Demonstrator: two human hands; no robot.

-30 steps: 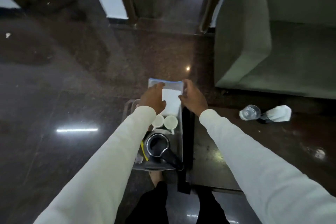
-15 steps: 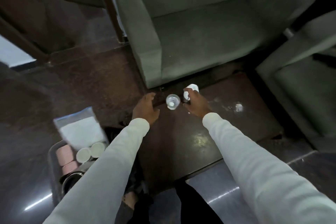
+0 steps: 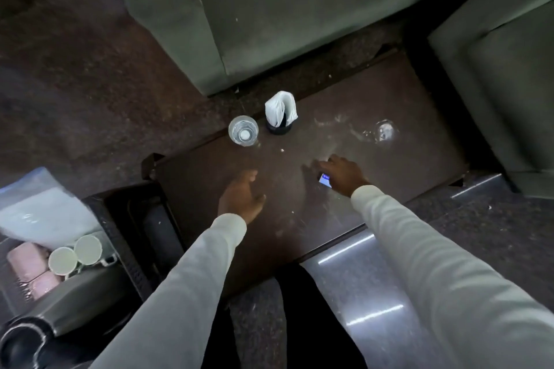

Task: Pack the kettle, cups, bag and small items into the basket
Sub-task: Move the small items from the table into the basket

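A grey basket (image 3: 96,299) stands on the floor at the lower left. In it are a clear zip bag (image 3: 39,210) with white contents, two white cups (image 3: 75,255), pink rolls (image 3: 27,266) and a black kettle (image 3: 21,341). My right hand (image 3: 344,174) rests on the dark table (image 3: 404,99), its fingers closed around a small blue-and-white packet (image 3: 325,180). My left hand (image 3: 241,198) hovers over the table with fingers apart and nothing in it.
On the table's far edge stand a clear glass (image 3: 243,130) and a black holder with white napkins (image 3: 280,114); another glass (image 3: 385,129) stands to the right. Green armchairs (image 3: 239,9) border the table. A black mesh tray (image 3: 144,228) sits between basket and table.
Both hands have drawn back from the glass and napkin holder toward the table's near side. My right hand now has a small blue packet under its fingers. The view has shifted right.
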